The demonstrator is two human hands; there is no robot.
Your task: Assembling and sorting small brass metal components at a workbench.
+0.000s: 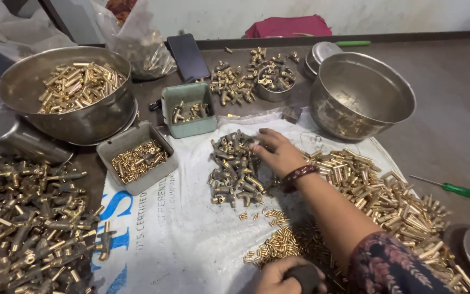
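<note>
Brass is nearly everywhere in the head view: the right hand (277, 153) lies with its fingers spread and flat on a heap of dull T-shaped fittings (235, 170) in the middle of the white woven sack (169, 228), and I cannot tell if it pinches one of them. The left hand (286, 277), at the bottom edge, is closed around a dark handle (303, 276); what tool it belongs to is hidden. Just right of the arm lies a long pile of bright brass tubes (393, 201), and small brass pins (278, 242) are scattered near the left hand. To judge from this, much is already sorted: a big steel bowl (28, 81) on the left holds brass tubes, a grey tray (116, 146) holds small pieces, a green box (189, 92) holds a few. Much is also left: the second steel bowl (363, 92) looks almost empty, and a large heap of assembled parts (28, 228) covers the surface at far left. A green screwdriver (452, 189) lies apart at the right.
</note>
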